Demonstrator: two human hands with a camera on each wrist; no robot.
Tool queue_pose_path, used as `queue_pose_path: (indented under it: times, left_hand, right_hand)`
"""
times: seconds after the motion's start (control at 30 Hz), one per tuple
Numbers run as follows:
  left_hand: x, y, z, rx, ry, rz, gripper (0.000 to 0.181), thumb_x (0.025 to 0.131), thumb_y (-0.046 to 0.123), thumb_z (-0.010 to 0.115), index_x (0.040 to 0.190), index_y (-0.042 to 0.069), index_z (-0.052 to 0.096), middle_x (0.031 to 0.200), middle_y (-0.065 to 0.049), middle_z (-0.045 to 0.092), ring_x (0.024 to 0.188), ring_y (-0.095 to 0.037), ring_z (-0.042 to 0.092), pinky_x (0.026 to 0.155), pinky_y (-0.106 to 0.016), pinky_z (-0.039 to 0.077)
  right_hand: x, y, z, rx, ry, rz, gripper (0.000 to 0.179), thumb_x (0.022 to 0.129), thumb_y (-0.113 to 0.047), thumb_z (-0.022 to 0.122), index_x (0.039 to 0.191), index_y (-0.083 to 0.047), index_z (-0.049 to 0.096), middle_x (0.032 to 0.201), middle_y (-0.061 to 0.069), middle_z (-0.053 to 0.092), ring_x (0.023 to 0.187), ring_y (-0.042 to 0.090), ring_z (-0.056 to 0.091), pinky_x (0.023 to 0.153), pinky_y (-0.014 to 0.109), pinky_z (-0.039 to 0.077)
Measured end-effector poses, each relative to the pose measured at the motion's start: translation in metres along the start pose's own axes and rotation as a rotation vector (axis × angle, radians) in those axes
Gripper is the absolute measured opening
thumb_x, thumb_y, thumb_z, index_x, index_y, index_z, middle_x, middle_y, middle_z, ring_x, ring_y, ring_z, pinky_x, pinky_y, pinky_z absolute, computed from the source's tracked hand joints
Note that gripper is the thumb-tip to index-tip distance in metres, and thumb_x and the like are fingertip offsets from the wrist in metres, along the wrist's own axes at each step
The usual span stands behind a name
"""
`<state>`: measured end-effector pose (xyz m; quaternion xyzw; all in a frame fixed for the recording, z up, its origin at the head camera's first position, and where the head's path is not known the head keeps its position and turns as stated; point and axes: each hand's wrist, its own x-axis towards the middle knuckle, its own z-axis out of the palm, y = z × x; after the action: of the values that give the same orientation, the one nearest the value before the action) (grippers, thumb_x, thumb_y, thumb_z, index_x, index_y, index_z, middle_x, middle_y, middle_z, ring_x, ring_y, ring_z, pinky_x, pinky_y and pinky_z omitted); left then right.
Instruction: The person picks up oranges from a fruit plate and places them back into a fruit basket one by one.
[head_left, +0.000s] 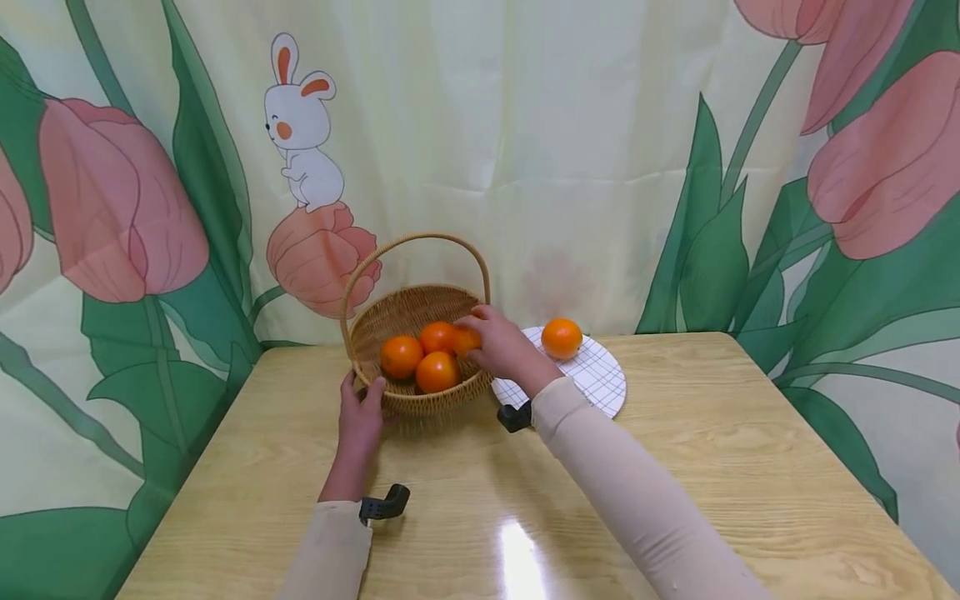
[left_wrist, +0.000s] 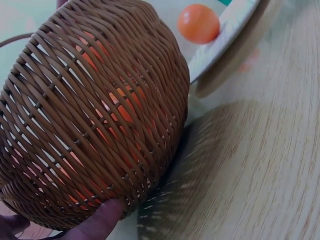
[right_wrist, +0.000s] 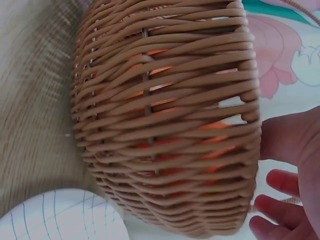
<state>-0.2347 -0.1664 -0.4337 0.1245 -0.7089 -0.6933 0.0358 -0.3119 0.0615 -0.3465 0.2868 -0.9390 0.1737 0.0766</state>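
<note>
A wicker basket (head_left: 427, 404) with a tall handle tilts towards me on the table, holding three oranges (head_left: 438, 372). My left hand (head_left: 362, 417) grips its left front rim; in the left wrist view a finger (left_wrist: 100, 220) lies along the woven side. Reaching over the right rim, my right hand (head_left: 498, 343) holds another orange (head_left: 464, 341) inside the basket, beside the rest. In the right wrist view the basket wall (right_wrist: 165, 120) hides most of that orange, and several fingertips (right_wrist: 282, 182) show past the rim.
Right of the basket lies a round white plate (head_left: 603, 379) with blue grid lines, one orange (head_left: 561, 338) on it. The wooden table (head_left: 712, 433) ends at a curtain (head_left: 570, 167) printed with tulips and a rabbit. Each wrist wears a black camera mount (head_left: 386, 503).
</note>
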Motion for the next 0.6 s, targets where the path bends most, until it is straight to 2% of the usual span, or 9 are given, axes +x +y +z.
queue_pose_path:
  times: [0.13, 0.23, 0.43, 0.6]
  left_hand:
    - [-0.001, -0.002, 0.001, -0.033, -0.001, 0.024, 0.077, 0.088, 0.054, 0.045, 0.145, 0.032, -0.002, 0.150, -0.016, 0.010, 0.132, -0.034, 0.030, 0.094, -0.049, 0.045]
    - [-0.001, -0.003, 0.000, -0.041, 0.006, 0.018, 0.078, 0.087, 0.055, 0.046, 0.145, 0.032, -0.001, 0.150, -0.016, 0.011, 0.132, -0.034, 0.030, 0.094, -0.048, 0.045]
    - [-0.001, -0.004, -0.001, -0.030, 0.001, 0.022, 0.081, 0.086, 0.056, 0.047, 0.145, 0.031, -0.002, 0.150, -0.018, 0.011, 0.132, -0.035, 0.029, 0.093, -0.048, 0.045]
    - [-0.001, -0.004, 0.000, -0.011, 0.002, 0.017, 0.083, 0.085, 0.059, 0.047, 0.145, 0.031, -0.003, 0.150, -0.017, 0.012, 0.131, -0.036, 0.030, 0.092, -0.049, 0.045]
  right_hand:
    - [-0.004, 0.003, -0.003, -0.022, 0.019, -0.002, 0.042, 0.084, -0.017, 0.059, 0.125, -0.016, 0.054, 0.135, 0.012, 0.040, 0.113, 0.030, 0.051, 0.096, 0.041, 0.045]
    - [-0.008, 0.011, -0.006, -0.009, 0.070, 0.011, 0.038, 0.084, -0.019, 0.060, 0.122, -0.015, 0.056, 0.130, 0.010, 0.046, 0.111, 0.028, 0.052, 0.095, 0.041, 0.045]
    - [-0.022, 0.044, -0.001, 0.084, 0.245, 0.055, 0.026, 0.089, -0.022, 0.055, 0.112, -0.013, 0.062, 0.118, 0.007, 0.056, 0.109, 0.026, 0.053, 0.095, 0.041, 0.044]
    - [-0.033, 0.075, 0.005, 0.089, 0.341, 0.137, 0.023, 0.090, -0.021, 0.050, 0.108, -0.016, 0.064, 0.117, 0.005, 0.057, 0.108, 0.026, 0.055, 0.091, 0.040, 0.046]
